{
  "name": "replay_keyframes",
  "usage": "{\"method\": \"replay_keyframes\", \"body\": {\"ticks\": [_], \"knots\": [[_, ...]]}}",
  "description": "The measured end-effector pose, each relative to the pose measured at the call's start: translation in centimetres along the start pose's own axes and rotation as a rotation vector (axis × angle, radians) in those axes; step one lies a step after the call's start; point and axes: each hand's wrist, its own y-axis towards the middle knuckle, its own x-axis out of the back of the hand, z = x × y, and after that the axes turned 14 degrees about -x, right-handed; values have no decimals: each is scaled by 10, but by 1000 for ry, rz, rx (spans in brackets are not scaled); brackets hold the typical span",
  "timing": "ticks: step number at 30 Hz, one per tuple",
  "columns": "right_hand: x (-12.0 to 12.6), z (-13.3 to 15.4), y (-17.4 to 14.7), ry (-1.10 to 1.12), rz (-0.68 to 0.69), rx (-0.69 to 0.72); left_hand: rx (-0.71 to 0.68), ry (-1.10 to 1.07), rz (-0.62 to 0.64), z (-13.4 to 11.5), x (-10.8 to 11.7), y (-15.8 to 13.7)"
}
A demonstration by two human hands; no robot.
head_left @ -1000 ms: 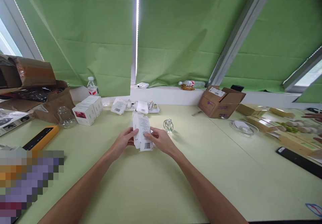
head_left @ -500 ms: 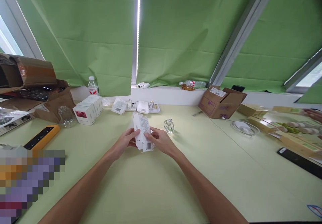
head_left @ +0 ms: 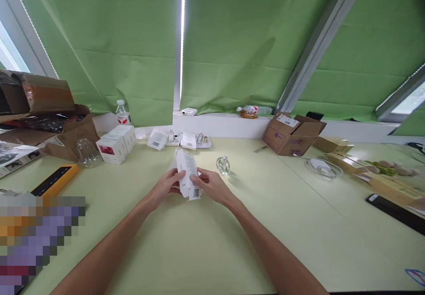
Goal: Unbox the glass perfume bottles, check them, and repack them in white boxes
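Pale green table (head_left: 206, 250) with white boxes (head_left: 113, 145), small glass bottle (head_left: 223, 165), brown carton (head_left: 282, 139) and coiled white cable (head_left: 320, 166).

- Green blinds (head_left: 232, 29) hang at the back.
- One water bottle (head_left: 123, 117) stands up on the left; another bottle (head_left: 261, 110) lies on the white ledge (head_left: 215, 125).
- A brown box (head_left: 282, 139) sits on the bench (head_left: 272, 224).
- A clear jar (head_left: 88, 155) is near an orange and black bar (head_left: 55, 181).
- A white cord (head_left: 335, 175) lies in loops.
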Motion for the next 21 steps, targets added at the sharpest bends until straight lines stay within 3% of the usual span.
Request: {"method": "replay_keyframes", "body": {"ticks": [21], "knots": [[-1, -1, 2, -30, -4, -13, 24, -28, 20, 3, 0, 1]]}}
